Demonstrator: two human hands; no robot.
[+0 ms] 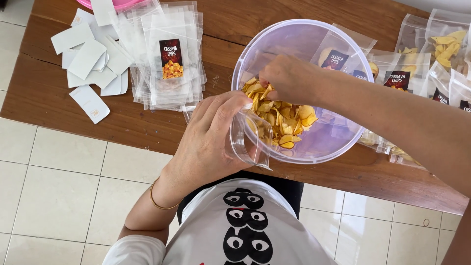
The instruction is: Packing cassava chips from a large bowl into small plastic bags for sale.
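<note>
Holding a clear plastic pouch (251,140) open at the rim of the clear bowl (343,137), the left hand (211,137) has its fingers clamped on the pouch. The right hand (289,78) reaches into the bowl, fingers pinched on yellow chips (289,122). Empty labelled pouches (167,59) and white paper slips (88,59) lie on the wooden worktop (122,122); filled pouches (431,59) sit at right.

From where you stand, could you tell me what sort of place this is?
Probably a home snack-packing spot: a wooden table on a tiled floor, a clear tub of yellow chips, a stack of empty labelled bags, and filled bags to the side.
</note>
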